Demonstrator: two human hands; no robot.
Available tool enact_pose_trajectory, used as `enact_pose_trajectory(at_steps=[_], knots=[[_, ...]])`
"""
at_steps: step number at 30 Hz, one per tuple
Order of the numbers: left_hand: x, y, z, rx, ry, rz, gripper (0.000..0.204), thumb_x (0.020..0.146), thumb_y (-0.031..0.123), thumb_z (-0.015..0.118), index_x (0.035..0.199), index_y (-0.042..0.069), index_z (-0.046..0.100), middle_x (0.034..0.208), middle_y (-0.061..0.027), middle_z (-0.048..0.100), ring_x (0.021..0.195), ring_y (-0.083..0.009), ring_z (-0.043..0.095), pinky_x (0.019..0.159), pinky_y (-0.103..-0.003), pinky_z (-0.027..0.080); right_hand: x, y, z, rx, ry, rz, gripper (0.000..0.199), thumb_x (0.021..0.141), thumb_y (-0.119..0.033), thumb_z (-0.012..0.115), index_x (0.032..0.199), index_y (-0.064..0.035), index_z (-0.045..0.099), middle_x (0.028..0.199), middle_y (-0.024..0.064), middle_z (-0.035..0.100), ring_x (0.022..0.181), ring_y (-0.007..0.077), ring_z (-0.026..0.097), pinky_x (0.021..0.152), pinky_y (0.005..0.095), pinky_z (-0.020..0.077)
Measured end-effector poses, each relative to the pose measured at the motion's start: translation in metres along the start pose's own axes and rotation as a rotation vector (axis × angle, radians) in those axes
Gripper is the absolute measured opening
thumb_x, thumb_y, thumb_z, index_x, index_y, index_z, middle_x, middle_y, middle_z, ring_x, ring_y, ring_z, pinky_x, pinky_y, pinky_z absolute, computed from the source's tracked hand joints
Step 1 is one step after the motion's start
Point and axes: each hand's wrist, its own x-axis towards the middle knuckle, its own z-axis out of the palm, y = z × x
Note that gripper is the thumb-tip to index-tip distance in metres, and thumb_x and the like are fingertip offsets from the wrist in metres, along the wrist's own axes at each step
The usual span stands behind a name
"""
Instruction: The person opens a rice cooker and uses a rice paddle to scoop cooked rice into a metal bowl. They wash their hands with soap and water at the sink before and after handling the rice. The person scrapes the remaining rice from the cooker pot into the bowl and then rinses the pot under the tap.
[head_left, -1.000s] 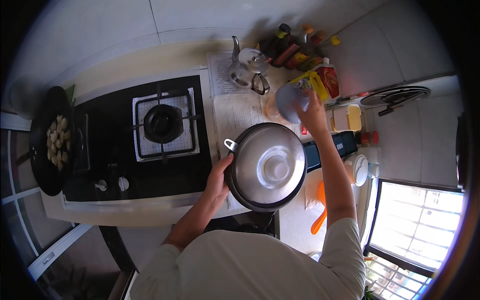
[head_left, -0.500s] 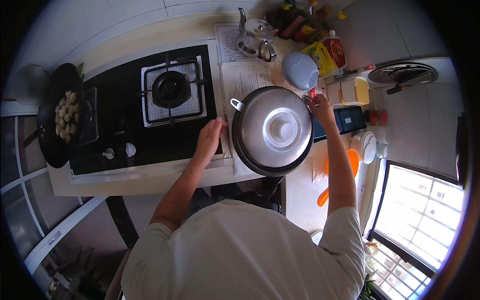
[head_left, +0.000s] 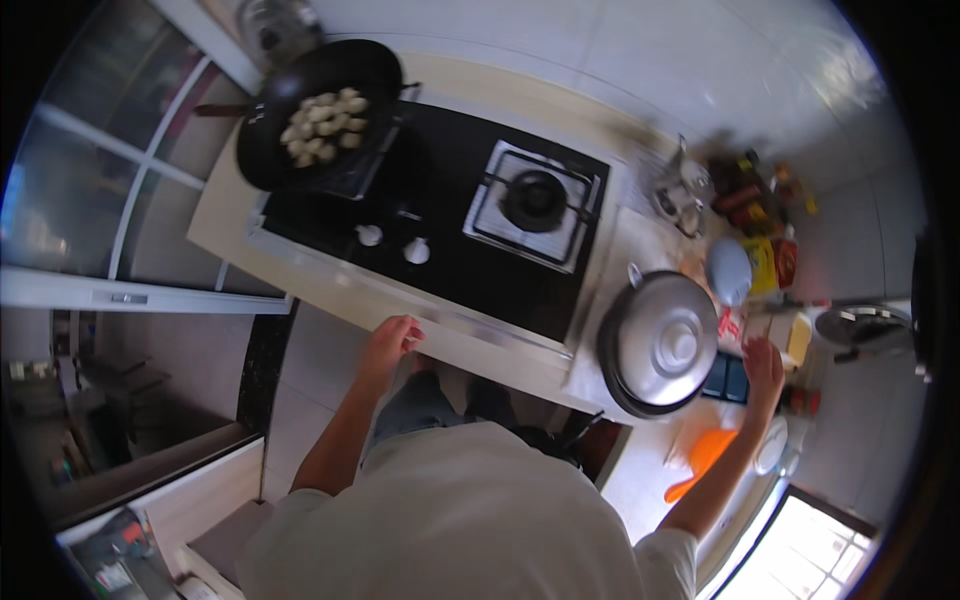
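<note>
My left hand [head_left: 388,342] hovers at the front edge of the counter, below the stove knobs [head_left: 395,243], fingers loosely curled and holding nothing. My right hand [head_left: 764,369] is open beside the right side of a covered metal pot [head_left: 660,343], apart from it, over a dark blue item [head_left: 727,377]. The pot with its domed steel lid stands on the counter right of the black gas stove [head_left: 470,225]. A black pan [head_left: 315,110] with pale dumplings sits on the far left burner.
A white bowl [head_left: 728,270], bottles and packets [head_left: 762,215] and a small kettle [head_left: 683,195] crowd the counter's right end. An orange utensil [head_left: 705,458] lies near the window side. A glass door [head_left: 90,190] is at the left; tiled floor lies below.
Both hands have let go of the covered pot, which now stands on the counter. My left hand moved left along the counter edge. The view swung to the left.
</note>
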Motion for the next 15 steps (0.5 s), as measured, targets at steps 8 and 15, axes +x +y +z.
enact_pose_trajectory(at_steps=[8, 15], knots=[[-0.03, 0.016, -0.094, -0.18, -0.06, -0.013, 0.038, 0.096, 0.03, 0.034, 0.113, -0.001, 0.047, 0.096, -0.0132, 0.061, 0.074, -0.0192, 0.061, 0.079, -0.032, 0.046, -0.14, -0.116, 0.138, 0.023, 0.06, -0.273, 0.03, 0.095, -0.022, 0.037, 0.099, -0.0016, 0.059, 0.088, 0.0073, 0.064, 0.087, 0.0146, 0.061, 0.073, 0.023, 0.0447], [-0.072, -0.041, -0.282, -0.254, -0.01, 0.169, 0.042, 0.097, 0.025, 0.03, 0.126, -0.004, 0.036, 0.085, -0.018, 0.062, 0.085, -0.0262, 0.063, 0.081, -0.033, 0.046, -0.239, -0.166, 0.307, 0.68, -0.414, -0.555, 0.024, 0.069, 0.0, 0.036, 0.048, -0.0104, 0.03, 0.043, 0.0013, 0.033, 0.038, 0.0081, 0.025, 0.04, 0.0234, 0.0176]])
